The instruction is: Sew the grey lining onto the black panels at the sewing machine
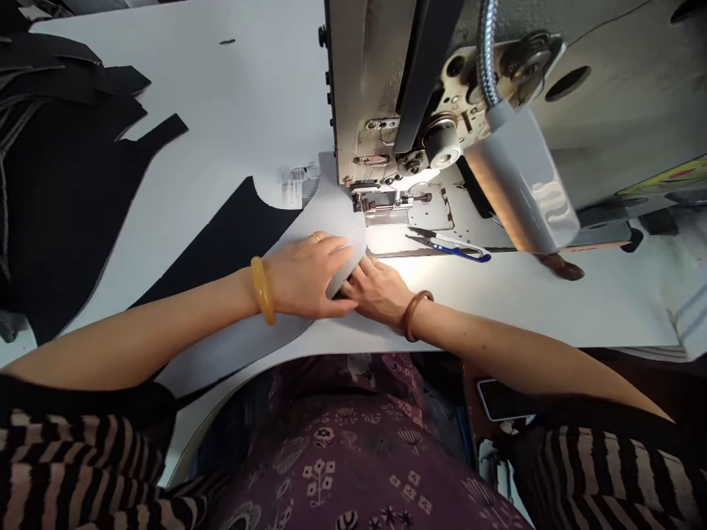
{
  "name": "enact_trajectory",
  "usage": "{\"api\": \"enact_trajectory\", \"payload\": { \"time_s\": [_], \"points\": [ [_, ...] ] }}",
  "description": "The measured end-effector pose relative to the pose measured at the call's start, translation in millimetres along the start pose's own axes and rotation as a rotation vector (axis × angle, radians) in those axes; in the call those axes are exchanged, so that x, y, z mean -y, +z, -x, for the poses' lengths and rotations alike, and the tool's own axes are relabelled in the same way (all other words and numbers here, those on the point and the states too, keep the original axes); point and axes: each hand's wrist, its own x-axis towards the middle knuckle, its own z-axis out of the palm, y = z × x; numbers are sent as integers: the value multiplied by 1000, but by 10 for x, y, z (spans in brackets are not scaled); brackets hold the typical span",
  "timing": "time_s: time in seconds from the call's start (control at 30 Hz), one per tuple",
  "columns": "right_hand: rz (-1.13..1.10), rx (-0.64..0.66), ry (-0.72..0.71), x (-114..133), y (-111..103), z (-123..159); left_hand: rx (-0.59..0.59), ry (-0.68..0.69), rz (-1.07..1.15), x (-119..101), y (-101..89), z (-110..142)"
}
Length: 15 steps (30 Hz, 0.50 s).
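"Where does the grey fabric piece [334, 206] lie?"

"On the counter [265, 81], just left of the sewing machine [375, 88], with its edge right by the presser foot [359, 200]. Whether that edge sits under the foot, one cannot tell. The rest runs toward the wearer, beside and partly over a black fabric piece [226, 243]."

"And the person's left hand [303, 276]?"

"Palm down on the grey cloth, on the near left side of the machine. Its fingers are laid out over the weave, slightly spread, the thumb well away from them. It wears a ring, and a yellow bangle [262, 291] circles the wrist."

"What of the right hand [378, 291]?"

"It is at the curved edge of the grey cloth, on the near side of the machine, close to the left thumb. Its fingers are bent and partly hidden by the cloth, so one cannot tell whether they pinch it. A brown bangle [412, 316] is on that wrist."

"Anything else about the machine?"

"Blue-handled snips [450, 250] lie right of its foot, below a lit lamp [522, 180]. Well to its left is a pile of dark fabric pieces [60, 184]."
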Motion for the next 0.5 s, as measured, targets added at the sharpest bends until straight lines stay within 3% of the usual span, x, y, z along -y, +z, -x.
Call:
{"api": "enact_trajectory", "payload": {
  "time_s": [0.1,0.23,0.5],
  "points": [
    [-26,30,-48,10,-7,-21,42,55,-34,-50,18,116],
    [-83,42,-82,-65,5,25,128,70,-62,-22,17,85],
    [32,-190,-89,94,48,127,142,91,-125,0,-70,-29]
  ]
}}
